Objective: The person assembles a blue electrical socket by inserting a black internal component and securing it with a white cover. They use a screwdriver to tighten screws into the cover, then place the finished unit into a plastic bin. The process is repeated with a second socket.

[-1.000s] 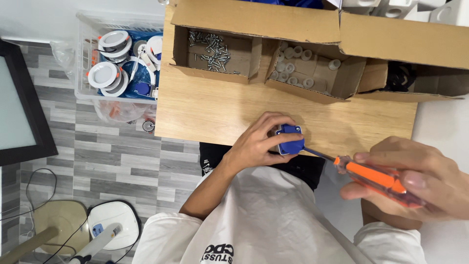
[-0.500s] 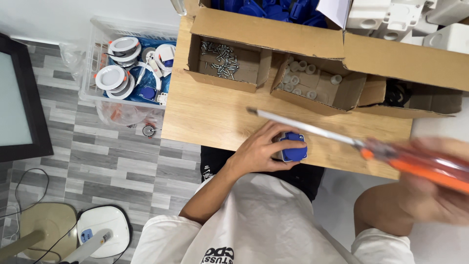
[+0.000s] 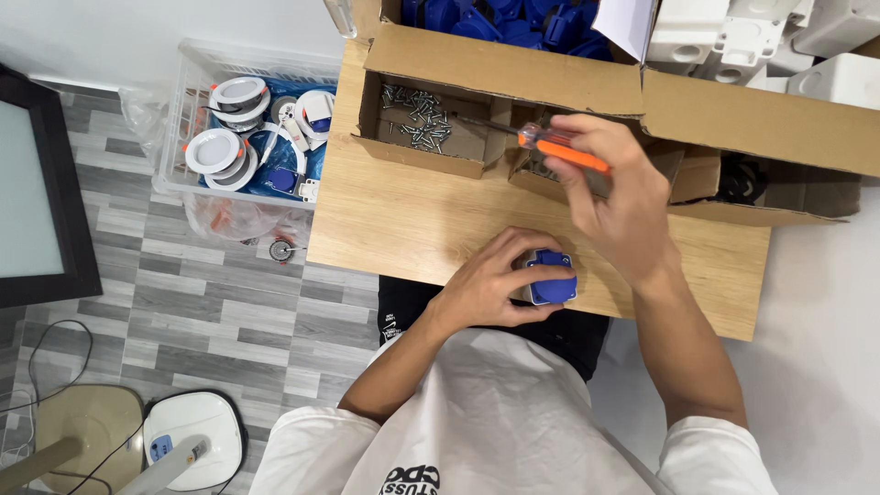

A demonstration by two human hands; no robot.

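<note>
My left hand (image 3: 500, 282) grips a small blue and grey socket part (image 3: 551, 276) at the near edge of the wooden table (image 3: 394, 220). My right hand (image 3: 616, 197) is raised over the table and holds an orange-handled screwdriver (image 3: 548, 146). Its metal tip points left, over an open cardboard box of screws (image 3: 420, 119). The hand covers part of a second cardboard box (image 3: 683, 174) beside it.
A clear plastic crate (image 3: 252, 137) of round white lamp fittings sits on the grey tiled floor at the left. Blue parts (image 3: 513, 18) and white plastic boxes (image 3: 779, 37) fill cartons at the back. A dark framed panel (image 3: 41, 183) and a white floor device (image 3: 188, 440) stand at the left.
My right hand has swung the screwdriver from the right side of the table up and left, over the cardboard boxes. My left hand stays on the blue socket part.
</note>
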